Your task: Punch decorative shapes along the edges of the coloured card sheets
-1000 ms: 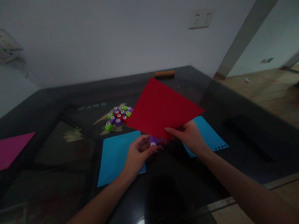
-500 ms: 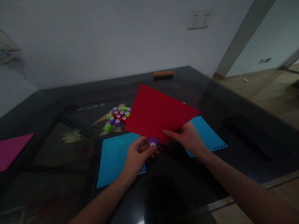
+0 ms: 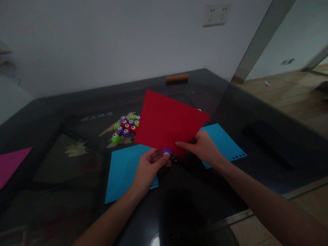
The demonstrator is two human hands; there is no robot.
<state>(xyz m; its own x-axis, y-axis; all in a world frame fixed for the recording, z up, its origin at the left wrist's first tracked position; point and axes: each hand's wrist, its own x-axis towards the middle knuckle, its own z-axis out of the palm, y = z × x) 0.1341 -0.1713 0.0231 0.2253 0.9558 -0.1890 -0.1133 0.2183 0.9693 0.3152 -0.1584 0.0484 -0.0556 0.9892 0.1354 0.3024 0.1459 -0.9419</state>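
Note:
Between the thumb and fingers of my left hand (image 3: 151,163) is a small purple paper punch (image 3: 167,150) with a white button. It sits at the lower edge of a red sheet of paper (image 3: 169,119), with the thumb by the button. Whether the sheet lies inside the punch's slot I cannot tell. My right hand (image 3: 201,146) pinches the same sheet near its lower right edge, holding it tilted above the table. Tiny dark and reddish specks show just right of the punch.
Several green, purple and red punches (image 3: 126,128) lie clustered behind a blue sheet (image 3: 122,174). Another blue sheet (image 3: 221,142), punched along one edge, lies right. A pink sheet (image 3: 11,166) is far left. A brown roll (image 3: 176,78) rests near the wall on the dark glossy table (image 3: 205,215).
The red sheet has shifted slightly left, and its lower edge has come closer to the purple punch. My left thumb has moved onto the punch's button side. The view has turned slightly.

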